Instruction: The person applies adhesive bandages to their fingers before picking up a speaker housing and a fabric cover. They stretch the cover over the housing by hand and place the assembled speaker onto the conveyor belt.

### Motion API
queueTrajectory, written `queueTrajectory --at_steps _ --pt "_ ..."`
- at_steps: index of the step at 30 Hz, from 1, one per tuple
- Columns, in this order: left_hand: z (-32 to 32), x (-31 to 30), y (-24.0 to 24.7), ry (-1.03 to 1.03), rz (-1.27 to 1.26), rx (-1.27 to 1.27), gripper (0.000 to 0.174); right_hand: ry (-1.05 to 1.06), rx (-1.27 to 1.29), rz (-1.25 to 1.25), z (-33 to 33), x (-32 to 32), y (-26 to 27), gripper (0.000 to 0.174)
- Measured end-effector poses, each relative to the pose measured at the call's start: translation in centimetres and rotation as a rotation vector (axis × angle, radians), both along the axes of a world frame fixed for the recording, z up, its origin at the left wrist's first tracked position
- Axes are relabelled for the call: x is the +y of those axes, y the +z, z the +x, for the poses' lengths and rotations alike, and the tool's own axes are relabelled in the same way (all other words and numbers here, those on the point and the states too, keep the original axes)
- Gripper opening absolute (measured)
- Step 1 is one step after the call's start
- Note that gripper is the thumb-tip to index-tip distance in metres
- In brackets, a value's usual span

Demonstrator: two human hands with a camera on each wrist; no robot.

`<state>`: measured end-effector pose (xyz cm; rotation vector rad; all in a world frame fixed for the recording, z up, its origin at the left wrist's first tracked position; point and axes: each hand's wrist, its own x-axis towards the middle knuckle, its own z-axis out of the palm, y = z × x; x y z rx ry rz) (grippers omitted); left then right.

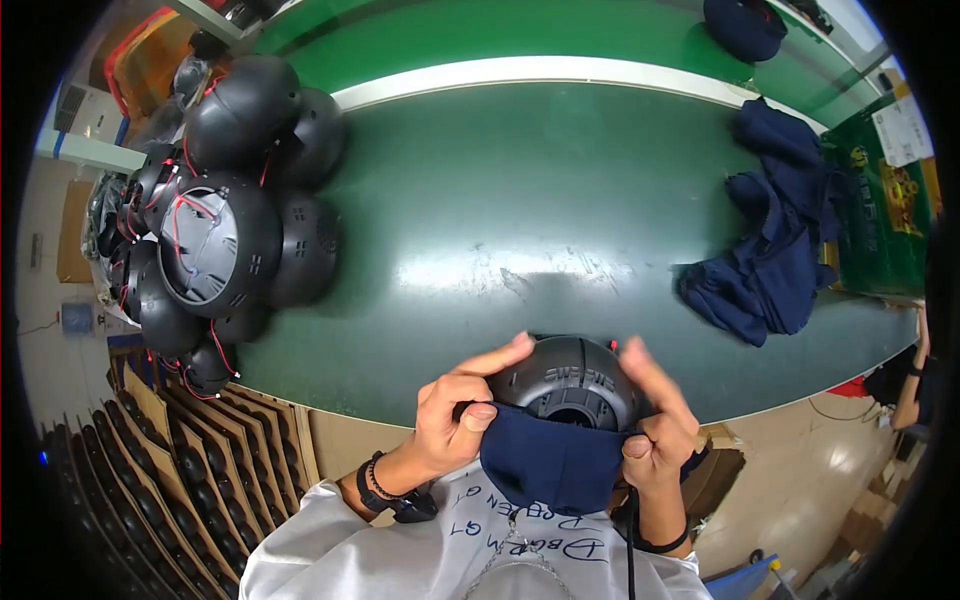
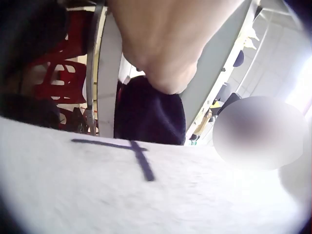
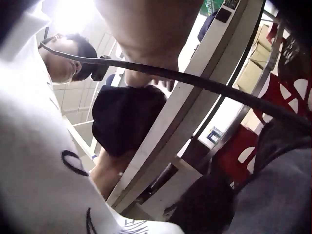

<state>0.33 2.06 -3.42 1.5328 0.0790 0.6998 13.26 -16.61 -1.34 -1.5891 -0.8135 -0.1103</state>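
Observation:
At the table's near edge, a round black plastic shell [image 1: 585, 362] with slots and a dark opening faces my body. A navy cloth [image 1: 550, 460] is stretched over its near side, between the shell and my shirt. My left hand [image 1: 450, 408] grips the cloth's left edge, thumb on top, index finger extended along the shell. On the other side my right hand [image 1: 660, 425] pinches the right edge, its index finger pointing up beside the shell. In both wrist views the cloth [image 2: 151, 114] hangs below the hand, which hides the shell.
Several black shells [image 1: 240, 115] with red wires are piled on the left of the green table [image 1: 520, 180]. Crumpled navy cloths [image 1: 770, 240] lie at the right, beside a green box [image 1: 880, 200]. A black cable [image 3: 195, 80] crosses near my right forearm. Racks [image 1: 180, 460] stand lower left.

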Motion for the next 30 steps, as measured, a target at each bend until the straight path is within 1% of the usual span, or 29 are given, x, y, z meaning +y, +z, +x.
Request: queueTrajectory --at_steps 1,2,3,5,7,9,10,11,12,13,14,16,17,18,19,20,21,22,24,25,26,27,28,29,30 --pt "0.1 0.4 -0.3 -0.043 0.031 -0.019 0.020 0.040 0.053 -0.003 0.0 -0.2 -0.2 0.064" --pt "0.0 0.6 -0.2 -0.042 0.025 -0.006 0.020 0.078 0.105 -0.005 -0.1 -0.5 -0.3 0.063" --pt "0.0 0.8 -0.1 -0.048 0.031 0.050 0.022 0.119 0.152 -0.005 0.1 -0.5 -0.5 0.063" --pt "0.0 0.9 0.2 -0.058 0.032 0.117 0.023 0.105 0.190 -0.004 0.4 -0.3 -0.6 0.060" --pt "0.4 0.9 0.3 -0.023 -0.025 0.177 0.023 0.093 0.216 -0.001 1.0 0.0 -0.6 0.058" --pt "0.7 1.1 0.5 -0.014 -0.073 0.218 0.023 0.076 0.278 -0.015 1.2 0.2 -0.4 0.049" --pt "0.8 1.1 0.6 -0.006 -0.121 0.253 0.023 0.074 0.285 -0.022 1.2 0.2 -0.2 0.049" --pt "1.0 1.4 0.9 -0.006 -0.124 0.254 0.023 0.071 0.318 -0.040 1.4 0.2 0.0 0.045" --pt "1.1 2.0 1.3 -0.061 -0.144 0.327 0.023 0.070 0.347 -0.055 1.6 0.3 0.2 0.040" --pt "1.0 2.6 1.7 -0.118 -0.164 0.404 0.023 0.070 0.348 -0.055 1.6 0.2 0.5 0.040" --pt "1.1 3.5 2.3 -0.119 -0.163 0.405 0.023 0.078 0.374 -0.074 1.5 0.1 0.7 0.038" --pt "1.7 4.9 2.9 -0.272 -0.001 0.461 0.020 0.082 0.399 -0.097 1.5 0.2 1.3 0.037" --pt "1.7 4.9 2.9 -0.259 -0.001 0.441 0.010 0.059 0.454 -0.126 1.3 0.4 1.6 0.036" --pt "1.7 4.8 3.0 -0.258 0.000 0.444 0.010 0.037 0.506 -0.151 1.3 0.6 1.8 0.035" --pt "1.6 4.6 3.4 -0.236 -0.028 0.585 0.009 0.037 0.509 -0.152 1.3 0.3 1.9 0.035" --pt "1.6 4.3 3.6 -0.210 -0.054 0.720 0.009 0.043 0.569 -0.283 1.5 -0.1 1.9 0.034" --pt "1.9 3.5 3.7 -0.138 -0.018 0.731 0.012 0.049 0.627 -0.415 1.8 -0.2 1.9 0.033" --pt "2.3 3.5 3.8 -0.142 -0.016 0.729 0.012 0.044 0.626 -0.413 1.9 0.1 1.6 0.033" --pt "2.3 3.3 3.9 -0.068 0.232 0.690 0.012 0.008 0.579 -0.323 1.6 0.3 1.2 0.028" --pt "1.6 3.4 3.3 -0.077 0.348 0.681 0.013 0.006 0.576 -0.328 2.0 0.1 1.3 0.028" --pt "1.4 3.1 3.3 -0.080 0.343 0.683 0.013 -0.016 0.258 -0.555 2.4 -0.2 1.6 0.026" --pt "1.4 2.9 3.3 -0.046 0.523 0.698 0.014 -0.036 -0.070 -0.766 2.7 -0.3 1.8 0.024" --pt "1.4 2.9 3.4 -0.007 0.706 0.705 0.015 -0.038 -0.075 -0.764 2.5 -0.3 1.5 0.024" --pt "1.5 3.0 3.1 -0.018 0.804 0.718 0.017 -0.057 -0.066 -0.803 2.2 -0.2 0.8 0.025" --pt "1.4 3.0 2.9 -0.009 0.810 0.711 0.017 -0.075 -0.056 -0.840 1.9 -0.2 0.5 0.025"
